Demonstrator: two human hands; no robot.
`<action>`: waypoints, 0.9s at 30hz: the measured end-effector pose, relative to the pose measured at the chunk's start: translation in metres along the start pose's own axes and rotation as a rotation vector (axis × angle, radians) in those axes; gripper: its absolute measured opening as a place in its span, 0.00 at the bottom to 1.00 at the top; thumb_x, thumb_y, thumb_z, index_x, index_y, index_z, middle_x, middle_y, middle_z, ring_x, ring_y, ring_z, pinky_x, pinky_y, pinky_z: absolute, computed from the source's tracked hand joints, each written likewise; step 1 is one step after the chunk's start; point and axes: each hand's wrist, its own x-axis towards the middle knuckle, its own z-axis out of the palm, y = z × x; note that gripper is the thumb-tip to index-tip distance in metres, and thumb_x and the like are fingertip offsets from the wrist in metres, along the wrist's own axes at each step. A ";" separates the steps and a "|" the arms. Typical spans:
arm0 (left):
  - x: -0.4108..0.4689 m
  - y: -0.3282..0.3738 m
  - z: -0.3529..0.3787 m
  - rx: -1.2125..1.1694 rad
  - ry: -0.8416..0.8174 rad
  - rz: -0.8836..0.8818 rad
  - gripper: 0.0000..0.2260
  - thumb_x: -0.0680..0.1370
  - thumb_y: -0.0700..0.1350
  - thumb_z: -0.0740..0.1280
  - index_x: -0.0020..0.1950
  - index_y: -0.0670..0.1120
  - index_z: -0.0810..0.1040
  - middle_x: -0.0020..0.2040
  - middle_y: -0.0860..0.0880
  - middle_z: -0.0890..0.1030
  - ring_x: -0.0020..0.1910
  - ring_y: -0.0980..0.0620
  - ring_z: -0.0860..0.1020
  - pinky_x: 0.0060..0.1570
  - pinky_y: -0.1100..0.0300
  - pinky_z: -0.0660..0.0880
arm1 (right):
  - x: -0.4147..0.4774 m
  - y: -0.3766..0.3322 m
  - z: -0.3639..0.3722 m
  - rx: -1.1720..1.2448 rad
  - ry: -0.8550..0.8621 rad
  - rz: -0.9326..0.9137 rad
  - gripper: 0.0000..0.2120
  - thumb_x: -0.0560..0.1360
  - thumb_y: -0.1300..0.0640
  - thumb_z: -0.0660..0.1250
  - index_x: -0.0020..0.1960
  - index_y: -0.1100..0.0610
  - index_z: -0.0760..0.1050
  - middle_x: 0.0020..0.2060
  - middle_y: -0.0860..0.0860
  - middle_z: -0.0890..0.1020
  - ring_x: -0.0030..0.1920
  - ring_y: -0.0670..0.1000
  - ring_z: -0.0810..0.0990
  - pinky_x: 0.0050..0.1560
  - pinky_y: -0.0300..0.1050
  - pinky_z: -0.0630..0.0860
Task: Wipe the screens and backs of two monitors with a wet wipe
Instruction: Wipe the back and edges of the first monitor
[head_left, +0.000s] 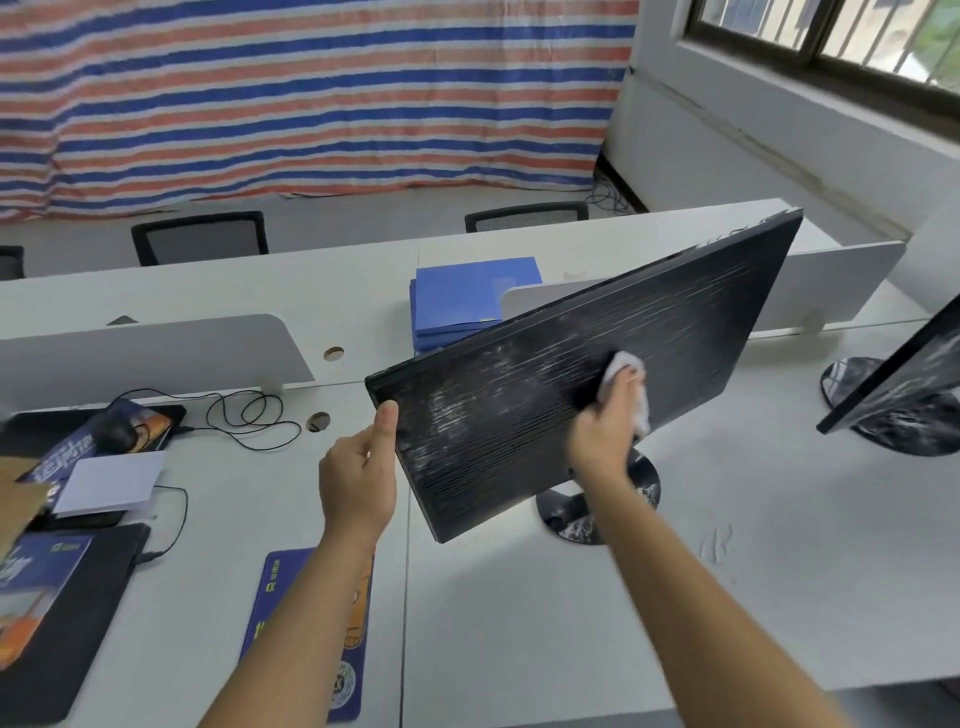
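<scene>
Two bare arms reach forward over a white desk (753, 571). The left hand (358, 467) grips the left edge of a monitor (519, 415), thumb on the dark face and fingers curled behind. This probably braces the panel so it does not swing on its stand (644, 483) under pressure. The right hand (605, 421) holds a white wipe (623, 366) bunched in its fingers and presses it against the same face, right of the middle; the hand is slightly blurred. The face looks flat and carries pale wet streaks, so it is probably the screen, part-wiped. The monitor sits tilted, its far corner raised up and away from the right hand.

Well to the right of the right hand, a second monitor (904, 374) shows at the frame edge, also streaked. Beyond the left thumb, behind the panel, lies a stack of blue folders (467, 296) beside a low white divider (841, 280). Left of the left hand are a mouse (111, 431) and a looped cable (249, 410); a printed pad (311, 623) lies under the left forearm.

Nothing sits between wipe and screen. The stand below the right wrist and the divider behind may crowd the hand when it reaches for the back.
</scene>
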 end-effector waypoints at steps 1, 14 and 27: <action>0.000 0.001 0.000 -0.007 -0.010 -0.007 0.35 0.76 0.70 0.55 0.30 0.38 0.58 0.25 0.47 0.63 0.28 0.51 0.62 0.33 0.55 0.62 | 0.022 -0.003 -0.013 -0.013 0.059 0.031 0.34 0.75 0.70 0.52 0.80 0.55 0.52 0.74 0.55 0.64 0.60 0.53 0.68 0.61 0.43 0.63; 0.008 0.006 -0.003 -0.055 0.004 -0.142 0.32 0.77 0.65 0.56 0.28 0.38 0.62 0.25 0.46 0.63 0.29 0.49 0.64 0.33 0.56 0.63 | -0.096 -0.008 0.038 -0.388 -0.359 -0.954 0.17 0.80 0.52 0.57 0.67 0.53 0.70 0.58 0.52 0.74 0.55 0.53 0.73 0.48 0.45 0.74; 0.045 0.038 -0.016 -0.378 -0.303 0.067 0.15 0.78 0.34 0.67 0.63 0.47 0.78 0.57 0.51 0.84 0.59 0.54 0.80 0.58 0.64 0.76 | 0.082 -0.035 -0.027 -0.218 0.005 -0.370 0.28 0.82 0.64 0.56 0.80 0.53 0.54 0.61 0.55 0.65 0.50 0.47 0.69 0.56 0.36 0.66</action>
